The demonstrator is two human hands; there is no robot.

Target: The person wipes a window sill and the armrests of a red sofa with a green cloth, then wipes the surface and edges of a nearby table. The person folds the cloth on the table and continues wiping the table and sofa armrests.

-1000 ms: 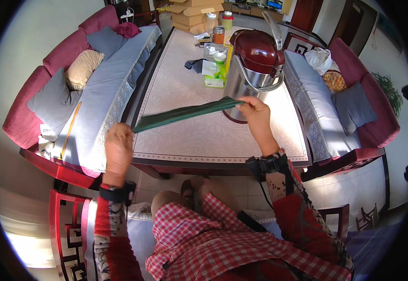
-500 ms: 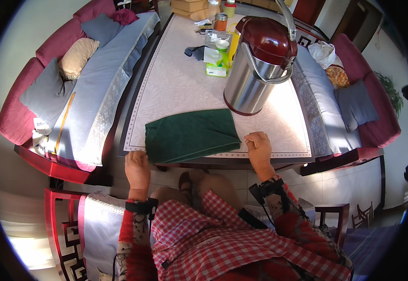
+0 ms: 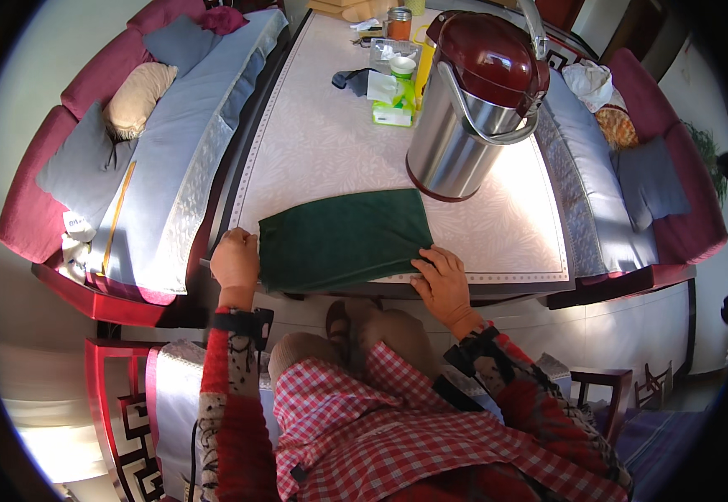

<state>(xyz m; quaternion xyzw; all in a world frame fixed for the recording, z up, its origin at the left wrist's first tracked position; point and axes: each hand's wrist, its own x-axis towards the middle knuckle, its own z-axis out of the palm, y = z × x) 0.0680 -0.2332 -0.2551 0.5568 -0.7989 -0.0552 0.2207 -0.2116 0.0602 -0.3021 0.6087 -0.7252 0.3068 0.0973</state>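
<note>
Green cloth point(image 3: 343, 238): lying nearly flat on the near part of the worktop point(image 3: 314, 151), its long side running left to right, its front edge close to the worktop's near border. Step in hand, as I judge it from my remote station: squaring and smoothing the piece.

Left end: I see the left hand point(image 3: 236, 258) just beside the cloth's left edge, fingers curled together. I cannot tell whether they pinch any fabric.

Middle: surface mostly smooth, with shallow ripples toward the right. A line along the front edge suggests layers; I cannot count them. Behind, well apart, sits a green tissue pack point(image 3: 393, 115).

Right end: I note the right hand point(image 3: 441, 283) at the front right corner, fingers spread a little apart, tips touching the cloth and not clamped on it. Beyond stands a steel flask point(image 3: 456, 159), near the back right corner but clear of it.

Next move, my estimate: it calls for a light outward pull at both ends. Risk: tugging one side alone would skew the cloth.
</note>
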